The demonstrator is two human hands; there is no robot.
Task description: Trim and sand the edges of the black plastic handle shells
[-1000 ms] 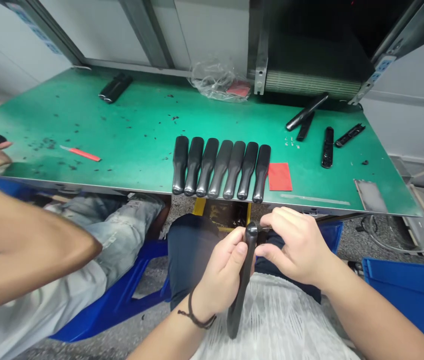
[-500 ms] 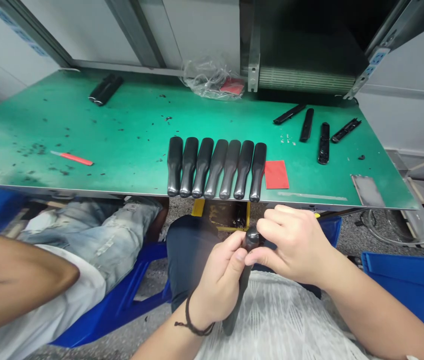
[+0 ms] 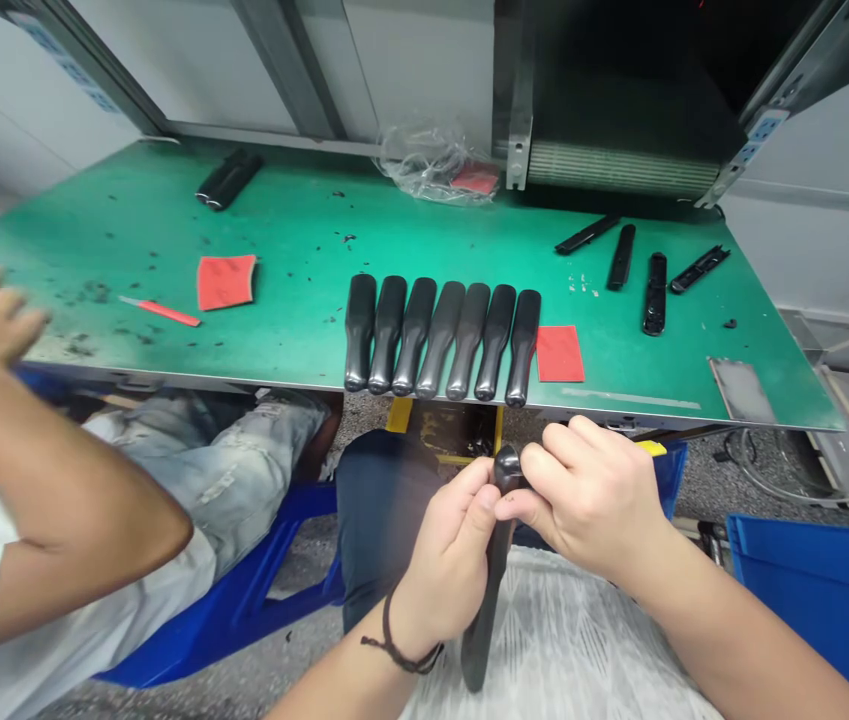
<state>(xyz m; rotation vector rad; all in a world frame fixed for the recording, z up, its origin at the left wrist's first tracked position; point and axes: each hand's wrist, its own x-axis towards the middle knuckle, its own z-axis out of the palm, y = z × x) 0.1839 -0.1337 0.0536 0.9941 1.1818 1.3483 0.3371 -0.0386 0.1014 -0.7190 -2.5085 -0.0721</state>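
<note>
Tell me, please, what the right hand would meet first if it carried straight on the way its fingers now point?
The right hand would first meet the rounded end of the long black paddle-shaped handle held in the left hand. Its fingertips seem already at or against it, though depth is hard to judge.

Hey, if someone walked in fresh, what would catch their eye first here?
The row of seven black paddle-shaped pieces lying side by side near the front edge of the green workbench stands out first. Below it, the person's left hand and right hand grip another black piece.
</note>
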